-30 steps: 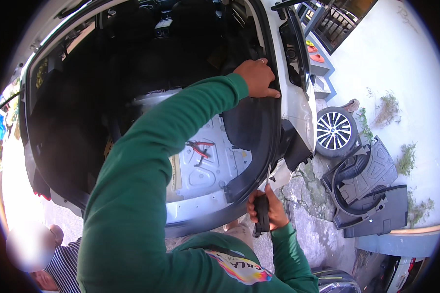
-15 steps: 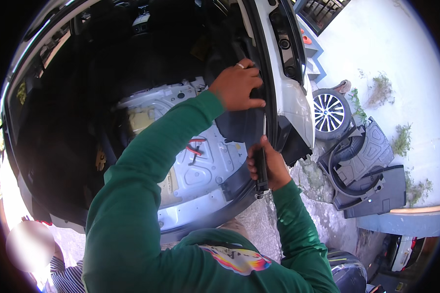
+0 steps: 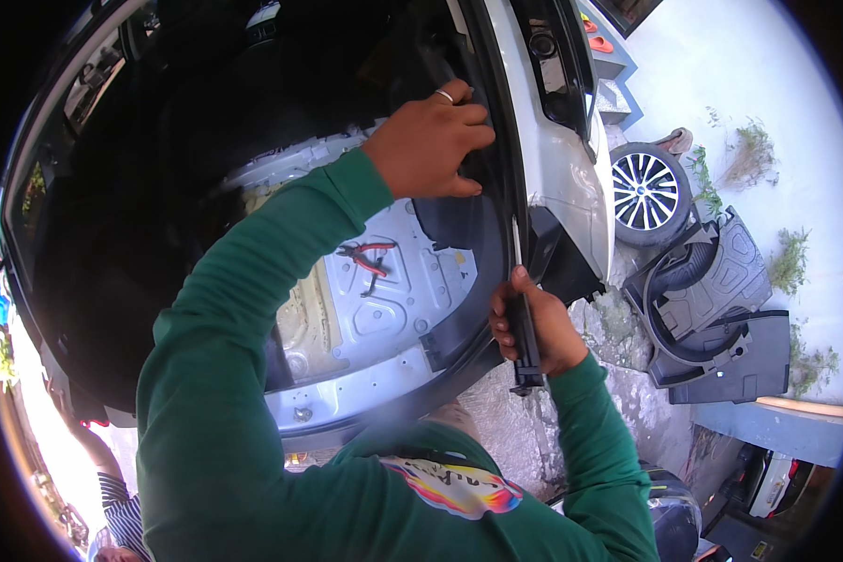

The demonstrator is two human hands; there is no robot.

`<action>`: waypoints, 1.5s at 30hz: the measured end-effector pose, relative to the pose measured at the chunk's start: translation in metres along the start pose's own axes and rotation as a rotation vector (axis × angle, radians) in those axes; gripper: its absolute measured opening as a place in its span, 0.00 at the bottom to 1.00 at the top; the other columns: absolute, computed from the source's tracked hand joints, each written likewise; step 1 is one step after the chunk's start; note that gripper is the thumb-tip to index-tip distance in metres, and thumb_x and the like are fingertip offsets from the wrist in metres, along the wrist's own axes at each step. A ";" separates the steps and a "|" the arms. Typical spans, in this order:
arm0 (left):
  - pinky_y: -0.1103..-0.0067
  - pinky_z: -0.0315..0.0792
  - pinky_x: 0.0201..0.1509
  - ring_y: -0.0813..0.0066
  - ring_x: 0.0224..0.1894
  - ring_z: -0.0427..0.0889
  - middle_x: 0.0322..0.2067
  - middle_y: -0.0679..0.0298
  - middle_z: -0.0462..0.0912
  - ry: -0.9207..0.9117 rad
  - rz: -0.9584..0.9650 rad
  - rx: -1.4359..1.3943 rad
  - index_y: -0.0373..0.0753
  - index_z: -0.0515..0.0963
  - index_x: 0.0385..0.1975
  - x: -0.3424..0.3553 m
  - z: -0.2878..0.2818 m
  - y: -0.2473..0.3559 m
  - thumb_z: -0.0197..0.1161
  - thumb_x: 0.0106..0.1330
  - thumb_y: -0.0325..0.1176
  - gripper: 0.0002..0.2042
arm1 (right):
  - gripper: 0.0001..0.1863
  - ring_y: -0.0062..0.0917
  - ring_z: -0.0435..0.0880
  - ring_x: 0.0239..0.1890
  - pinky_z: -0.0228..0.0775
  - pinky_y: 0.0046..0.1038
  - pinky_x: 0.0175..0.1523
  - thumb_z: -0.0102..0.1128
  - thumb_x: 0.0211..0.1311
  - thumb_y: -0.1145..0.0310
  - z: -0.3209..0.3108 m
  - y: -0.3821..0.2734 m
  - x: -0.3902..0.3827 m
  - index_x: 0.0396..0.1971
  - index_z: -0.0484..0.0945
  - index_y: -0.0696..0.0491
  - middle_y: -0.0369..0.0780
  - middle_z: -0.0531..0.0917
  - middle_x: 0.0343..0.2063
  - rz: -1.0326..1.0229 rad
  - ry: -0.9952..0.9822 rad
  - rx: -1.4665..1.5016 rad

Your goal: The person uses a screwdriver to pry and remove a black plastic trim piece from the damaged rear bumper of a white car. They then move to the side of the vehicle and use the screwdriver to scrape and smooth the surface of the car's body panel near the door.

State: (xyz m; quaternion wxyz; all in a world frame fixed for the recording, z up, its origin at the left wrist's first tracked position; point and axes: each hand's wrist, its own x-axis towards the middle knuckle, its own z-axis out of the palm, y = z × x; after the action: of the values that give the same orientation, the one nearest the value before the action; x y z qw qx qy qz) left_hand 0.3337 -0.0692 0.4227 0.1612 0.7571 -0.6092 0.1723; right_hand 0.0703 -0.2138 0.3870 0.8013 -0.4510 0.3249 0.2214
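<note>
In my right hand (image 3: 548, 332), the fingers wrap round a black strut (image 3: 523, 328) with a thin metal rod coming out of its upper end. The strut stands almost lengthwise along the rear opening of a white car (image 3: 564, 155), near the black rubber seal (image 3: 504, 122). Up and to the left, my left hand (image 3: 431, 145) is at the dark side trim (image 3: 478, 220) inside the opening, thumb and fingers apart. Whether its fingertips press on the trim, I cannot tell. Red-handled pliers (image 3: 373, 247) lie on the bare metal boot floor (image 3: 412, 290).
Beyond the car's right side, a spoked wheel (image 3: 644, 192) lies near a white wall, with dark moulded trim pieces (image 3: 721, 281) beside it. Orange slippers (image 3: 601, 44) sit on the steps. At lower left shows another person's striped sleeve (image 3: 122, 520).
My left hand has shifted left, away from the seal. My right hand and the strut have moved slightly right and down in the picture. The view has shifted, and more of the pliers shows.
</note>
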 end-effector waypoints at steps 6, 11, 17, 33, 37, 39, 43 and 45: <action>0.67 0.83 0.50 0.58 0.58 0.76 0.42 0.66 0.79 -0.049 -0.003 -0.028 0.41 0.81 0.38 -0.001 0.009 0.017 0.78 0.46 0.42 0.21 | 0.32 0.20 0.69 0.17 0.64 0.25 0.21 0.46 0.76 0.34 0.020 -0.031 -0.006 0.29 0.73 0.51 0.33 0.71 0.19 0.035 0.135 -0.217; 0.67 0.82 0.52 0.59 0.58 0.76 0.42 0.66 0.79 0.074 -0.004 -0.090 0.41 0.80 0.37 -0.017 0.014 0.016 0.77 0.45 0.38 0.19 | 0.31 0.22 0.70 0.18 0.63 0.26 0.22 0.45 0.76 0.35 0.029 -0.036 0.000 0.29 0.73 0.50 0.34 0.71 0.19 0.101 0.158 -0.114; 0.67 0.81 0.53 0.61 0.58 0.76 0.42 0.65 0.79 0.157 0.018 -0.120 0.41 0.80 0.38 -0.025 0.027 0.012 0.75 0.46 0.33 0.18 | 0.32 0.23 0.71 0.20 0.63 0.27 0.24 0.42 0.76 0.33 0.015 -0.061 0.017 0.29 0.73 0.49 0.34 0.71 0.19 0.271 0.240 -0.252; 0.67 0.81 0.55 0.59 0.61 0.76 0.45 0.66 0.79 0.001 0.043 -0.037 0.43 0.78 0.41 -0.020 0.014 0.007 0.78 0.45 0.34 0.22 | 0.30 0.22 0.70 0.21 0.63 0.26 0.24 0.48 0.75 0.35 0.049 -0.003 0.056 0.30 0.73 0.49 0.34 0.71 0.21 -0.109 -0.063 0.536; 0.67 0.81 0.54 0.58 0.63 0.75 0.46 0.65 0.79 0.015 -0.031 0.040 0.43 0.79 0.42 -0.015 0.012 0.020 0.80 0.44 0.36 0.23 | 0.31 0.21 0.69 0.19 0.62 0.27 0.23 0.45 0.76 0.34 0.006 -0.009 0.027 0.28 0.72 0.49 0.32 0.69 0.19 0.069 0.099 0.096; 0.66 0.82 0.53 0.58 0.62 0.75 0.45 0.65 0.79 0.018 -0.077 0.071 0.44 0.79 0.42 -0.015 0.013 0.032 0.80 0.43 0.36 0.24 | 0.31 0.21 0.69 0.19 0.61 0.27 0.23 0.45 0.76 0.34 -0.010 -0.002 0.019 0.28 0.71 0.49 0.32 0.69 0.19 0.138 0.094 0.030; 0.67 0.82 0.53 0.59 0.61 0.76 0.43 0.65 0.78 -0.085 -0.135 -0.007 0.42 0.80 0.41 -0.008 0.020 0.058 0.80 0.42 0.36 0.23 | 0.33 0.21 0.68 0.19 0.61 0.27 0.23 0.45 0.74 0.32 -0.017 -0.007 0.018 0.27 0.70 0.49 0.33 0.68 0.19 0.225 0.118 -0.041; 0.68 0.83 0.53 0.59 0.60 0.76 0.42 0.65 0.78 -0.065 -0.178 -0.026 0.42 0.80 0.40 -0.013 0.025 0.065 0.80 0.43 0.36 0.22 | 0.34 0.22 0.67 0.18 0.60 0.27 0.23 0.46 0.73 0.30 -0.019 -0.018 0.017 0.27 0.70 0.49 0.33 0.67 0.19 0.281 0.091 -0.038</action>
State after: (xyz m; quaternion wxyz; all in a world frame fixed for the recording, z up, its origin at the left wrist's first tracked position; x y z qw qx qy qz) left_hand 0.2694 -0.0822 0.3968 0.1657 0.8112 -0.5468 0.1247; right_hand 0.0877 -0.2377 0.3778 0.7383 -0.4258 0.4164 0.3166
